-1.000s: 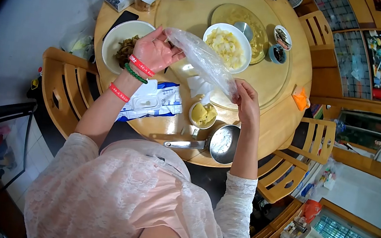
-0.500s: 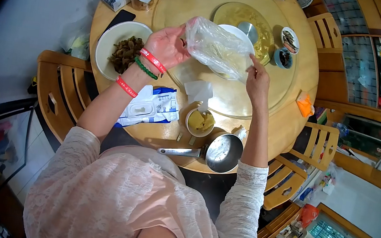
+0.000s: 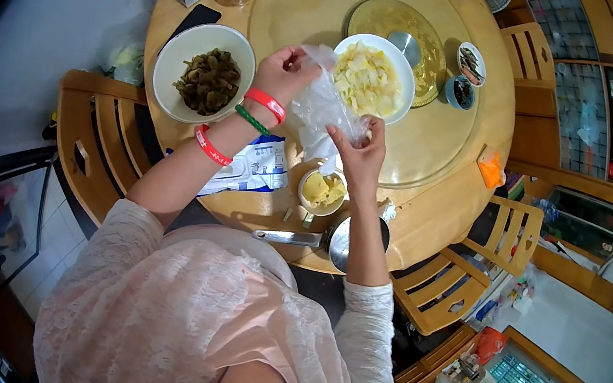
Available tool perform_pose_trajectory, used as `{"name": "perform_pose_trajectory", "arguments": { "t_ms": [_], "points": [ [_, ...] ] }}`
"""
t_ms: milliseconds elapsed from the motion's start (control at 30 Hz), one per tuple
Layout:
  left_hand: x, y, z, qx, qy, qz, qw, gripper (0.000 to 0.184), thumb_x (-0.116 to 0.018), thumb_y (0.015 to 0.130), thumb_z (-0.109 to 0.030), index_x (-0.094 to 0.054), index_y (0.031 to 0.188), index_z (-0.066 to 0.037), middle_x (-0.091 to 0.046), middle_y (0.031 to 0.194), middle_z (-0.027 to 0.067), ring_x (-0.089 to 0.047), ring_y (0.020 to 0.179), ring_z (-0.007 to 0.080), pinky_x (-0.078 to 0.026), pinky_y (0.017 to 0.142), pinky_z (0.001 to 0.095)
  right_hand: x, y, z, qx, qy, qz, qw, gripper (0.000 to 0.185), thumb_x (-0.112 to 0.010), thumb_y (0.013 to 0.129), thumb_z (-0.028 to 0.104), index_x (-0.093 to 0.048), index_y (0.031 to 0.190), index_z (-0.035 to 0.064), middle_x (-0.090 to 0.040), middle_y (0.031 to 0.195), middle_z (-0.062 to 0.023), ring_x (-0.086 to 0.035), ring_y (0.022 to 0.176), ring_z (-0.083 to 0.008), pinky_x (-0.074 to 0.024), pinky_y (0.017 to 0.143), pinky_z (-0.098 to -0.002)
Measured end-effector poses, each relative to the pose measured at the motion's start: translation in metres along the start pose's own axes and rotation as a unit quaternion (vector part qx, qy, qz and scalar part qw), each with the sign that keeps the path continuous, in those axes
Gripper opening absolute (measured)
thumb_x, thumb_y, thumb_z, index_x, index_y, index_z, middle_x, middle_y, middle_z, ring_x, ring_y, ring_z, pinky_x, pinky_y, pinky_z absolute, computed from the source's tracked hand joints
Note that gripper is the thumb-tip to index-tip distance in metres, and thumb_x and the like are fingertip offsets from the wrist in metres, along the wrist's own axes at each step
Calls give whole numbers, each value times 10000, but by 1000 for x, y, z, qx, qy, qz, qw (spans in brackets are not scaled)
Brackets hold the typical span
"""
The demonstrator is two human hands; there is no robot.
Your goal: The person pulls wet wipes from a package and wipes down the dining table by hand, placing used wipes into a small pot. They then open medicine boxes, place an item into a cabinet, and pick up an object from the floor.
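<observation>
Plastic bag point(image 3: 320, 103) was held o/ table point(image 3: 437, 206) | L hand point(image 3: 285, 75): fingers pinched upper end | R hand point(image 3: 362, 155): thumb/fingers pinched lower part | wht bowl point(image 3: 409, 88) sat nr

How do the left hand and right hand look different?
The left hand wears red bands and a green bracelet; the right hand wears none. The left hand is higher in the picture; the right hand is lower. Both hold the crinkly see-through bag.

Bag point(image 3: 320, 107) partly behind right hand point(image 3: 362, 155)
</observation>
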State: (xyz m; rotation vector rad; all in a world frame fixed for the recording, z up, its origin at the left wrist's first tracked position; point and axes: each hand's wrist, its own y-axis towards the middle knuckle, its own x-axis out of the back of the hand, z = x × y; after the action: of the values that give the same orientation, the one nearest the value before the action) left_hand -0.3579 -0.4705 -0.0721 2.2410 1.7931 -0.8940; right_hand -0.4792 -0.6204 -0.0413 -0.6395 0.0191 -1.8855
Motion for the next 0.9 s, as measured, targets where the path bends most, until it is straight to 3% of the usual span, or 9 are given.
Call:
{"name": "perform_pose_trajectory", "arguments": {
  "t_ms": [67,100,200,367,500,633,733,833,900],
  "points": [
    [-10,-5,20,-126,142,-28,981,333,-767,674,-105,-568,929,-25,-529,794,-32,-476,684,60,-423,618,208,-16,-1,9,283,-104,-193,934,603,-831,647,232,-494,1098,15,-556,913,-118,-531,949,-226,-425,850,-344],
    [-14,-12,16,-114,236,-61,963,427,-788,601,-123,-548,937,-15,-528,798,-10,-490,713,81,-431,639,230,-21,-4,11,265,-93,-185,942,575,-803,670,188,-495,1127,25,-526,1046,-150,-452,1091,-296,-351,961,-376],
    [-11,-20,28,-149,251,-42,956,476,-787,572,-145,-529,951,-15,-529,802,20,-503,718,110,-437,647,247,-34,-13,14,345,-118,-215,906,530,-773,695,148,-499,1131,23,-560,1013,-137,-514,1005,-263,-403,909,-366],
    [18,-27,23,-104,464,23,879,565,-792,598,-295,-502,992,-13,-523,833,105,-528,756,223,-458,693,319,-18,-27,16,147,274,-40,949,513,-586,810,-71,-377,1262,51,-614,879,-54,-596,808,-116,-483,713,-218],
    [31,-38,6,-100,483,125,861,576,-762,666,-331,-520,1073,-4,-539,815,79,-539,754,199,-466,685,319,23,-16,3,9,453,26,891,354,-524,843,-28,-463,1178,68,-627,892,-62,-613,768,-146,-553,679,-308],
    [22,-33,6,-78,339,159,924,579,-681,763,-280,-499,1238,-2,-576,859,58,-507,713,128,-451,640,274,40,-9,-2,-19,389,172,905,213,-552,883,112,-541,1092,79,-622,907,-37,-596,782,-106,-502,666,-241],
    [11,-17,-16,69,148,167,972,533,-549,855,-194,-428,1350,-37,-612,927,37,-459,646,66,-417,579,224,39,-11,-2,-43,277,324,904,294,-630,868,275,-605,1090,83,-600,1034,1,-556,837,-87,-462,695,-232],
    [-1,-12,-29,35,205,217,954,522,-486,857,-120,-406,1371,-79,-629,889,34,-443,544,97,-405,526,232,19,-7,17,166,-46,-3,985,272,-634,869,185,-594,1104,54,-590,972,-25,-543,828,-111,-458,703,-252],
    [-11,-22,-35,-87,303,207,926,557,-517,833,-110,-395,1376,-93,-623,905,78,-481,569,136,-421,539,251,18,-5,38,283,-163,-230,917,244,-609,871,90,-561,1102,30,-573,875,-51,-564,831,-130,-477,690,-257]
  ]
}}
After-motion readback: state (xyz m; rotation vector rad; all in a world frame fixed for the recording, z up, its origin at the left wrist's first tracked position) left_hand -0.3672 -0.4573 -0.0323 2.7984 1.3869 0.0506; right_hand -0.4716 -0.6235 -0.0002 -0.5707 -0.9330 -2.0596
